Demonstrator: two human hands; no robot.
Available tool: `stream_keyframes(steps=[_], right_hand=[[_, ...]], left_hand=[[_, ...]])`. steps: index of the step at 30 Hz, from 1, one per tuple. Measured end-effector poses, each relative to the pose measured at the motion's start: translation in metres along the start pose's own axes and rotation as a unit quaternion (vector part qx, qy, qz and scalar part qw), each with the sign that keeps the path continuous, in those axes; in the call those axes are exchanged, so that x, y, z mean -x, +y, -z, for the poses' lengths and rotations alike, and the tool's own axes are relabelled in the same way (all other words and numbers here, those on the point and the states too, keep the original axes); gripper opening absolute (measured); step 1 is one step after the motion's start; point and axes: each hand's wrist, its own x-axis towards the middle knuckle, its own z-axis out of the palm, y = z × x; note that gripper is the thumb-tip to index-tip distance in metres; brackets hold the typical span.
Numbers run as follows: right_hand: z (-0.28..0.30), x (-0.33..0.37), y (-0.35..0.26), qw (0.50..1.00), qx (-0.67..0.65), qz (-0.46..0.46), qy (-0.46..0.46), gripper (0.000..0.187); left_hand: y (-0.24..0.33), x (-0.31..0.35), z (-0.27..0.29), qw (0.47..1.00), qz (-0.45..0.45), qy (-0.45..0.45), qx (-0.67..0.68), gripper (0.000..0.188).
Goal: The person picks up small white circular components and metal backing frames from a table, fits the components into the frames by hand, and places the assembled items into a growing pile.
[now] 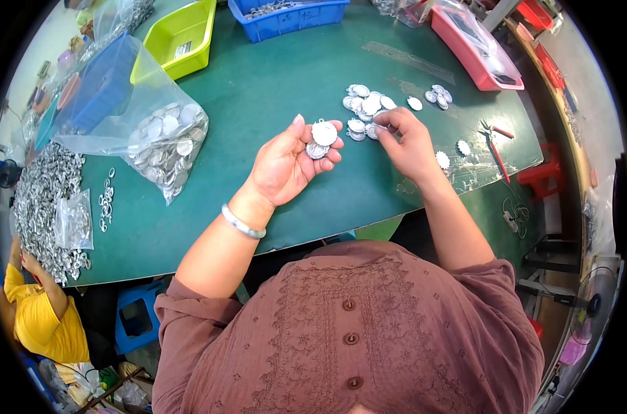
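- resting on the curled fingers of an upturned left hand (279, 165): two silvery scalloped discs (324, 132), overlapping, with the thumb raised apart from both.
- just to the right, over the near edge of a loose disc pile (371, 105): the right hand (410, 143), palm down, thumb and fingertips drawn together at one disc (372, 131); impossible to tell whether pinched or merely touched.
- likely light and stiff in handling, perhaps slick where face meets face; probably hard to crush but easy to scuff. best held, by the look of it, at the scalloped rim between thumb and forefinger.
- beyond the right hand: a smaller disc cluster (438, 96) and red-handled pliers (498, 159).
- to the left: a clear bag (165, 141) full of discs, then a heap of small metal parts (44, 200).
- beneath everything: a green table (258, 83), with lime (206, 41), blue (289, 26) and pink trays (479, 58) along the far side.
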Motion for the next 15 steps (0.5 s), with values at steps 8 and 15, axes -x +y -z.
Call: stream_keyframes(steps=[8,15], right_hand=[[-0.003,-0.004,-0.003,0.992,0.111,0.065,-0.011,0.016],[-0.013,-0.012,-0.004,0.977,0.187,0.096,-0.03,0.017]], left_hand=[[0.0,-0.001,0.0,1.0,0.005,0.023,0.005,0.052],[0.001,-0.001,0.011,0.993,-0.003,0.115,-0.034,0.029]])
